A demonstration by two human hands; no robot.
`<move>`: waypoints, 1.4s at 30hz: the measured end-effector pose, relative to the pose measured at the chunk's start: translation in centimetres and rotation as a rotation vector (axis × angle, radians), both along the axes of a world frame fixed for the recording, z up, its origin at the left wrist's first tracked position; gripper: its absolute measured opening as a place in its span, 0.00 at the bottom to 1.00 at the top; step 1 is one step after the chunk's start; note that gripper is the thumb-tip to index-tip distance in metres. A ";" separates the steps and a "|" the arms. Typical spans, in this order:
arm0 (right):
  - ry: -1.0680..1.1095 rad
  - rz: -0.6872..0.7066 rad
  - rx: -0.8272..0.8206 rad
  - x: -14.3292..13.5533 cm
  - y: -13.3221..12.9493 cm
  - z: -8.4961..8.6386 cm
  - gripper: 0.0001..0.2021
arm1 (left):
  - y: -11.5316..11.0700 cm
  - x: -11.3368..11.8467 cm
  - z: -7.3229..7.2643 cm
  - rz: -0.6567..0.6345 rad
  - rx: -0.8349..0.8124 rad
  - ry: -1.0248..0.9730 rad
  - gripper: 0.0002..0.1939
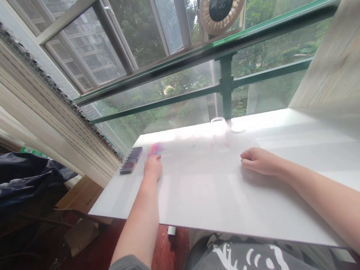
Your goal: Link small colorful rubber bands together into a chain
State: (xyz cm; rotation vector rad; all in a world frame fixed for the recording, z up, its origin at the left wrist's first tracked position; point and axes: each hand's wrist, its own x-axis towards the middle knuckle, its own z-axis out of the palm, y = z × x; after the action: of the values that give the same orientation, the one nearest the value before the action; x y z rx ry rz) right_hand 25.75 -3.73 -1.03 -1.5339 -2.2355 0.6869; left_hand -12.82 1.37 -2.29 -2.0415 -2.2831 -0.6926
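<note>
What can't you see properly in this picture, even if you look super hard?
All in the head view:
- Colourful pile: too blurred to count its little pieces; the left hand may cover some.
- Inside the right hand: hidden by its curled fingers.
- Dark flat thing: its details are blurred into squares.
- Shirt picture: cut off by the bottom edge.

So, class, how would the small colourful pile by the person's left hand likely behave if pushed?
The colourful pile would probably spread rather than move as one, since its edges look loose and ragged. It is likely light, being small beside the left hand. It may slide easily, as the white table looks smooth.
</note>
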 end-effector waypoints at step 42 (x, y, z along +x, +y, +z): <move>0.445 -0.068 0.100 0.1 0.5 -0.2 0.09 | -2.2 20.7 1.2 -0.770 -0.069 -0.627 0.11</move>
State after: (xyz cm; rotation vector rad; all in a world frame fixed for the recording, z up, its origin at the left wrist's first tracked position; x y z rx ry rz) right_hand 25.86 -3.26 -1.22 -1.2558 -1.8488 0.7932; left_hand 7.86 -0.84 -1.06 -3.0993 -1.6282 -1.4655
